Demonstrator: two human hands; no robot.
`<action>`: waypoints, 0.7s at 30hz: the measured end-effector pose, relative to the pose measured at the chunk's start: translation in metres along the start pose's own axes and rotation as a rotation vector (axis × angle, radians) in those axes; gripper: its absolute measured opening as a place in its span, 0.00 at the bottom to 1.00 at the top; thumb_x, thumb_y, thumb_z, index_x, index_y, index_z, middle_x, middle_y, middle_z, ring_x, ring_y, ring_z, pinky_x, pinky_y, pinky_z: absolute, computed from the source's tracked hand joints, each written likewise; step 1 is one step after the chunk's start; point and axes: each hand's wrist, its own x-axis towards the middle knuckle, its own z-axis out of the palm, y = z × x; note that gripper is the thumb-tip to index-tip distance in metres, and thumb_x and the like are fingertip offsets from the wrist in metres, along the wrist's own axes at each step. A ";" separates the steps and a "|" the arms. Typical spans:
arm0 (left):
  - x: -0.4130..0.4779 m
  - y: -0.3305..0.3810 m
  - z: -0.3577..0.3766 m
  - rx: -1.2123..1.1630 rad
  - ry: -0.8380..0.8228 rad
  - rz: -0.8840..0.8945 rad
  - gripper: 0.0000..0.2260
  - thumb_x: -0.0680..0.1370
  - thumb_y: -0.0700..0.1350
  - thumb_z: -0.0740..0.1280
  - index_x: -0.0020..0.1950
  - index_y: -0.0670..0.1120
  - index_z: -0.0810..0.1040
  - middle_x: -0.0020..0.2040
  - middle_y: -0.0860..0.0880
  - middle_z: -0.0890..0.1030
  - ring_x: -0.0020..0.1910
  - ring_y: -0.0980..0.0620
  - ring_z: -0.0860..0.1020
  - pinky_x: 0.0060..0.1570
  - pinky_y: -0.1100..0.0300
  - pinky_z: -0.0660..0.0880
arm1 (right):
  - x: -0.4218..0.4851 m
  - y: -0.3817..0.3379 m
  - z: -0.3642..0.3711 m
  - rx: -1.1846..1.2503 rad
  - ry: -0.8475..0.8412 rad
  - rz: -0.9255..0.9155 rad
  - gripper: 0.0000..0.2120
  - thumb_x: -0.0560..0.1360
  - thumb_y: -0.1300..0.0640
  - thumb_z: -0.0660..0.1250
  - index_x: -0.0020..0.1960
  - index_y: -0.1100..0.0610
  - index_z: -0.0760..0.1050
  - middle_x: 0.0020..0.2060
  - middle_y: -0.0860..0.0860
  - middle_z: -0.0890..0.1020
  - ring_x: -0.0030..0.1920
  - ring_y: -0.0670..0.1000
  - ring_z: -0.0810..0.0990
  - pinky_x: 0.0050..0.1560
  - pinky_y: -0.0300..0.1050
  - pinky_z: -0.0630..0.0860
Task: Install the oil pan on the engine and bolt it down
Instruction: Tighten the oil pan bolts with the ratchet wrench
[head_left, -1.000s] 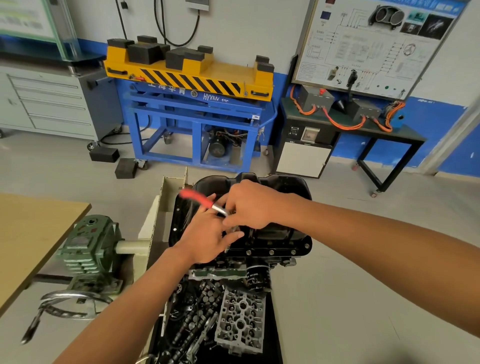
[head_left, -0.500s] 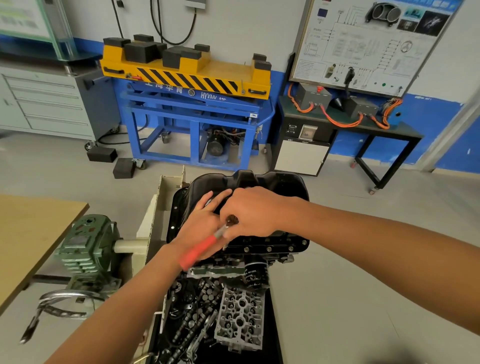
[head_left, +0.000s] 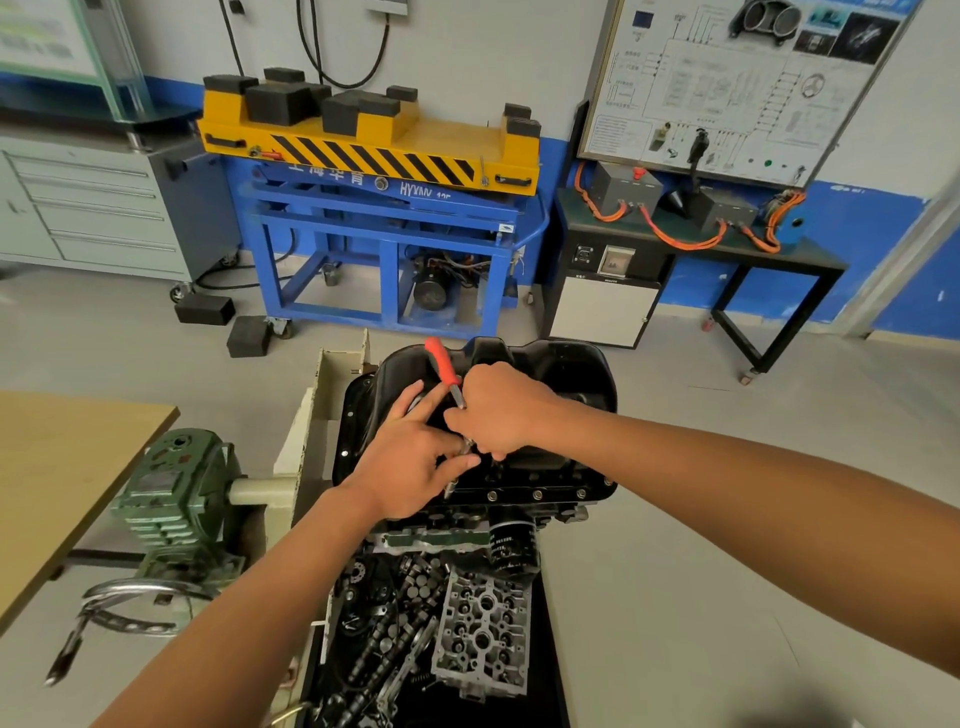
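Note:
The black oil pan (head_left: 566, 374) sits upside-up on the engine block (head_left: 519, 514), which hangs on a stand. Small bolts (head_left: 537, 493) show along the pan's near flange. My right hand (head_left: 501, 410) grips the metal shaft of a red-handled wrench (head_left: 439, 361) over the pan's near side; the handle points up and away. My left hand (head_left: 410, 457) lies on the pan with straight fingers, its thumb against the tool's lower end. The bolt under the tool is hidden by my hands.
Below the engine a black tray (head_left: 550, 649) holds a cylinder head part (head_left: 483, 629) and several loose engine parts. A green gearbox (head_left: 171, 499) drives the stand at left, beside a wooden table (head_left: 62, 467). A blue and yellow lift cart (head_left: 384, 208) stands behind.
The red handle has swung round: upper left a second ago, down over my left wrist half a second ago, now pointing up. Both hands stayed on the pan.

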 end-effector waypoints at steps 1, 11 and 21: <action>0.000 0.000 0.000 0.001 0.011 0.015 0.18 0.81 0.59 0.60 0.41 0.54 0.84 0.49 0.54 0.86 0.78 0.51 0.60 0.78 0.52 0.43 | 0.002 -0.002 -0.002 -0.059 0.013 -0.053 0.13 0.77 0.54 0.63 0.35 0.57 0.72 0.32 0.54 0.81 0.34 0.56 0.82 0.41 0.52 0.80; -0.001 0.001 -0.009 -0.018 -0.070 0.060 0.16 0.82 0.56 0.57 0.55 0.57 0.85 0.69 0.51 0.78 0.81 0.53 0.50 0.78 0.51 0.40 | -0.015 -0.007 -0.008 -0.645 -0.148 -0.580 0.09 0.70 0.67 0.69 0.35 0.56 0.77 0.49 0.52 0.78 0.49 0.54 0.76 0.41 0.49 0.77; -0.003 -0.004 -0.003 -0.053 -0.047 0.005 0.15 0.81 0.58 0.60 0.44 0.55 0.85 0.51 0.58 0.85 0.81 0.57 0.49 0.79 0.49 0.42 | -0.020 0.022 -0.017 -0.560 -0.145 -0.671 0.08 0.76 0.57 0.68 0.52 0.48 0.84 0.58 0.47 0.78 0.56 0.48 0.74 0.45 0.40 0.71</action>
